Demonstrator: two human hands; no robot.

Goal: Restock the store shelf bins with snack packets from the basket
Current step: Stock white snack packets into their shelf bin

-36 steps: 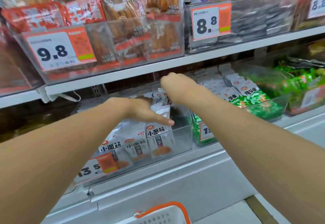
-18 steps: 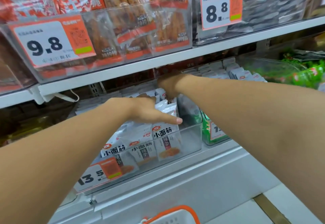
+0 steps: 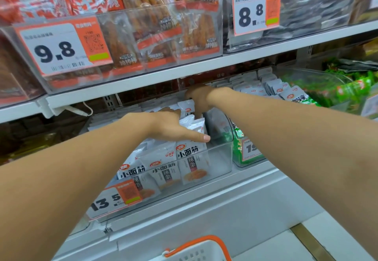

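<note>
Item: white snack packets (image 3: 191,159), stood upright in rows inside a clear shelf bin (image 3: 222,158) directly beneath both hands. Left hand (image 3: 171,126): fingers straight and together, laid flat along the tops of the front packets, pressing them toward the bin's front wall; it held nothing. Right hand (image 3: 199,99): reached deeper, behind the left, fingers curled down among the rear packets; whether it pinched one or merely pushed could not be told. Basket (image 3: 196,249): white with orange rim, low and near the body, below both forearms; contents not visible. Handling, as judged: packets light, soft-sided, air-puffed, film slick and crinkly, contents probably crushable. Best taken by the crimped top seam or across the flat faces, lightly. Neighbouring bin of green packets (image 3: 302,101) lay just right of the right forearm.
</note>
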